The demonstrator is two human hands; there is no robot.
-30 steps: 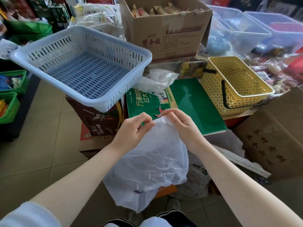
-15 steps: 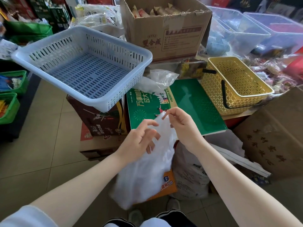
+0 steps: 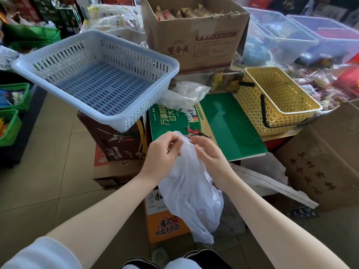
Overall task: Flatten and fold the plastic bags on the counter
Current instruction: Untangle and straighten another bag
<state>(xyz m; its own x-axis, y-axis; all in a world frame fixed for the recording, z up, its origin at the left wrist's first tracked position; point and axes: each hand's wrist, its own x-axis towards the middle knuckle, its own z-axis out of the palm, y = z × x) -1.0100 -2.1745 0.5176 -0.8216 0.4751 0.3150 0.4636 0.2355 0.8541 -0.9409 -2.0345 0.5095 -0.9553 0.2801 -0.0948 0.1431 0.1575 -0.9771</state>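
L hand & R hand both pinch top of plastic bag, fingers curled on it; bag hangs betw forearms. 2nd crumpled bag on counter beyond hands

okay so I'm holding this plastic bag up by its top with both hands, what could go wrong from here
The plastic bag hangs crumpled in mid-air, off the green box, so folding it there would probably trap creases; lay it flat first. Both the left hand and the right hand pinch only its top edge, a thin grip that could slip and drop it to the floor. The other crumpled bag lies loose on the box and could be swept off while you spread this one.
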